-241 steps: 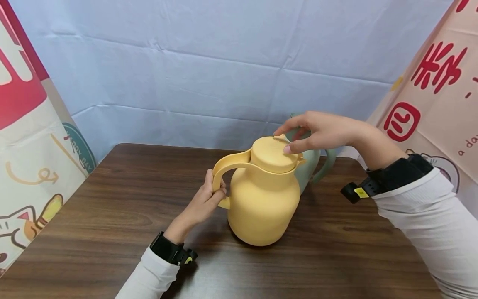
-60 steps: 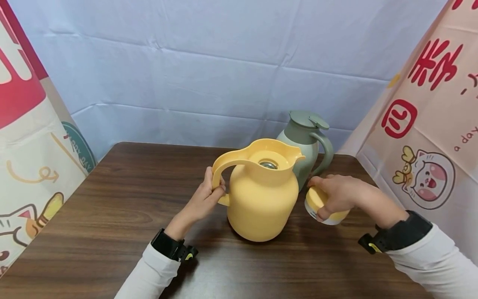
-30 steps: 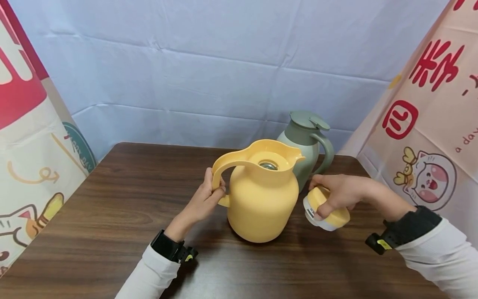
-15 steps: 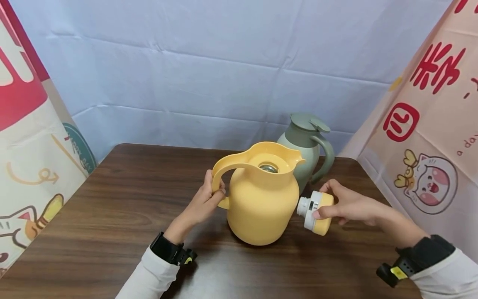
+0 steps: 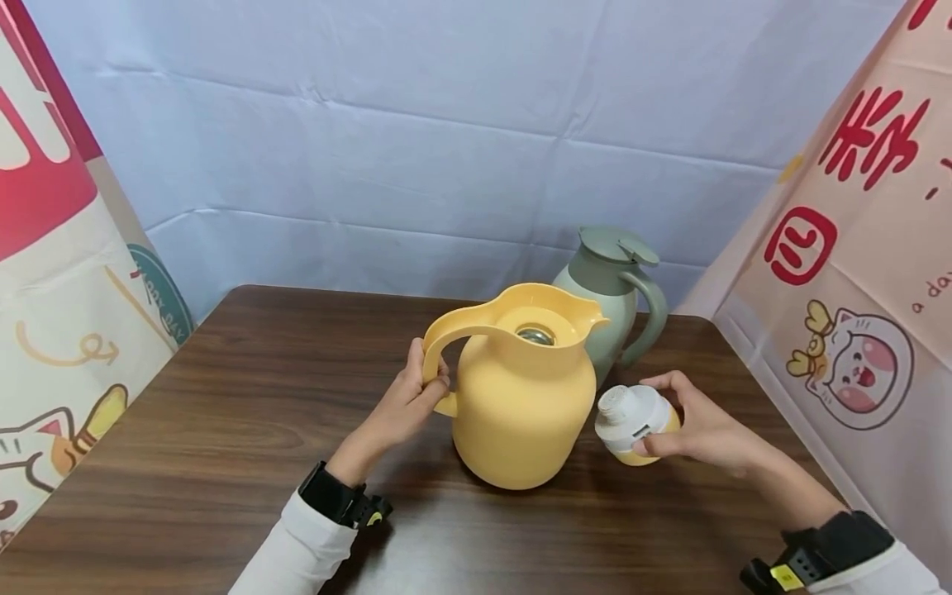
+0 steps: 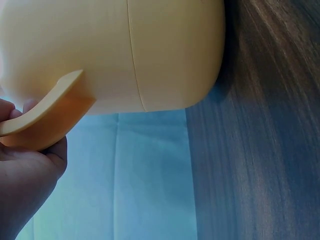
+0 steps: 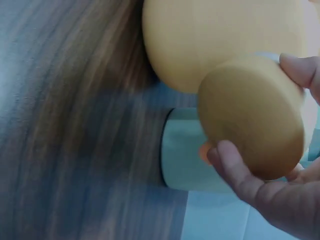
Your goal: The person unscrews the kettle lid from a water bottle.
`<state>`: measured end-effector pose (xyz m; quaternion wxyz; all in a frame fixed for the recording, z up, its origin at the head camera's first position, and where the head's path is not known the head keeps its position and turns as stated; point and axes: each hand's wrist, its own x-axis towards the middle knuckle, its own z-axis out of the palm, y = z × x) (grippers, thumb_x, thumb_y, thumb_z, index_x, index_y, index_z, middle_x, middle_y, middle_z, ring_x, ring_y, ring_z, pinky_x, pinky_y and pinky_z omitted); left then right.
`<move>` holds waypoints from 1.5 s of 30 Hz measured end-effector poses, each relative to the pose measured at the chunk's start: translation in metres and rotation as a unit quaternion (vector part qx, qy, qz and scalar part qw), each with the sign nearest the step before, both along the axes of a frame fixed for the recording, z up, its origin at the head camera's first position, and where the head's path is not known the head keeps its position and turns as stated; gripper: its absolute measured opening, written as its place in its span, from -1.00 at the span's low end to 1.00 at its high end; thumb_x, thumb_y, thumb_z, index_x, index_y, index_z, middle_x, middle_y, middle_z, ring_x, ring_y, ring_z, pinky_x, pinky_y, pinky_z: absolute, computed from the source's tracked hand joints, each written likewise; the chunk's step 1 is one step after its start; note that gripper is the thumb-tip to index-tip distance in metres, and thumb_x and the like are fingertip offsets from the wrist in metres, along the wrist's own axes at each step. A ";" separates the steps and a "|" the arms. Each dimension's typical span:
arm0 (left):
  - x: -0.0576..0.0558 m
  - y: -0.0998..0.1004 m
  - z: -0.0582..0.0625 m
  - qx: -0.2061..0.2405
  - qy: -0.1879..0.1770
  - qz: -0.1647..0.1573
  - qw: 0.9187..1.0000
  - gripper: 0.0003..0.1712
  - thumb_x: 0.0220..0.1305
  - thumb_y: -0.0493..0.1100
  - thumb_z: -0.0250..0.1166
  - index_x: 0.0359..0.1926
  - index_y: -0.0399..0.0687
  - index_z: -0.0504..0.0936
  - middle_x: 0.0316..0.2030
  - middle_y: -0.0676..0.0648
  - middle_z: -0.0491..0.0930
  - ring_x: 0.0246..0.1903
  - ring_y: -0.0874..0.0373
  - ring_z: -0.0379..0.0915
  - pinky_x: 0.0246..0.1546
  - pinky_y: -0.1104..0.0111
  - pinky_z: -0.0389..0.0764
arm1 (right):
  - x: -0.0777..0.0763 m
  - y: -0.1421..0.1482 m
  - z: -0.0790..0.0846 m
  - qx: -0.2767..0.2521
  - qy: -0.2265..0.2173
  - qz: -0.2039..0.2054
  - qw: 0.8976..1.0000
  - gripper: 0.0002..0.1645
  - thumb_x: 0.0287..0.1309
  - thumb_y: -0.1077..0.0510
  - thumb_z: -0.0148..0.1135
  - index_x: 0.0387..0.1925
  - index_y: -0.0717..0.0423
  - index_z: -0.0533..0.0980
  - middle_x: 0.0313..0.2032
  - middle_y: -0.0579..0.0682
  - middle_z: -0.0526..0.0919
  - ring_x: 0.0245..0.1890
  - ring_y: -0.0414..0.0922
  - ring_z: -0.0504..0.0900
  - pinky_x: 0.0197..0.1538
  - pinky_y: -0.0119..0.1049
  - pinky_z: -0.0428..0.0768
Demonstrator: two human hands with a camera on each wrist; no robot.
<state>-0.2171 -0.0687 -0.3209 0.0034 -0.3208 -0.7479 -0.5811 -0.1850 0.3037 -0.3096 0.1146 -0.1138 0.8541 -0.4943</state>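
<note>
A yellow thermos jug stands upright on the table, its mouth uncovered. My left hand grips the jug's handle; in the left wrist view the fingers wrap the handle's lower end. To the right of the jug, my right hand holds the jug's stopper lid between thumb and fingers. The lid is tilted, its white plug side facing up and left, its yellow cap lower right. In the right wrist view the lid's flat yellow top faces the camera.
A green thermos jug with its lid on stands just behind the yellow one, handle to the right. The brown wooden table ends at a pale blue cloth backdrop. Printed cloths hang at both sides.
Eight seconds ago the lid sat on the yellow jug under my right hand. It has come off, moved right and down, and been turned over plug side up. My left hand has stayed put.
</note>
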 end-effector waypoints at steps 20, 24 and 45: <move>-0.021 -0.003 -0.033 0.013 0.016 0.002 1.000 -0.87 0.36 -0.33 -0.14 -0.18 -0.12 0.06 -0.32 -0.16 0.21 -0.36 0.00 0.25 -0.32 0.21 0.40 | 0.010 -0.001 -0.028 0.017 0.075 0.014 0.997 -0.02 -0.33 0.30 0.50 0.16 0.32 0.15 -0.06 0.17 0.43 -0.11 -0.11 0.45 -0.10 -0.43 0.37; -0.021 -0.003 -0.033 0.011 0.014 0.002 1.000 -0.87 0.35 -0.31 -0.14 -0.18 -0.11 0.06 -0.31 -0.16 0.22 -0.36 0.01 0.26 -0.33 0.21 0.41 | 0.011 -0.001 -0.029 0.024 0.075 0.001 0.997 -0.01 -0.37 0.31 0.52 0.13 0.34 0.14 -0.06 0.19 0.42 -0.10 -0.10 0.43 -0.10 -0.44 0.35; -0.021 -0.002 -0.033 0.009 0.014 0.002 1.000 -0.86 0.35 -0.32 -0.14 -0.18 -0.11 0.05 -0.31 -0.16 0.22 -0.34 0.01 0.27 -0.29 0.19 0.41 | 0.008 0.001 -0.036 0.083 0.071 -0.013 0.994 0.03 -0.43 0.19 0.59 0.10 0.33 0.18 -0.08 0.18 0.40 -0.15 0.02 0.39 -0.23 -0.35 0.44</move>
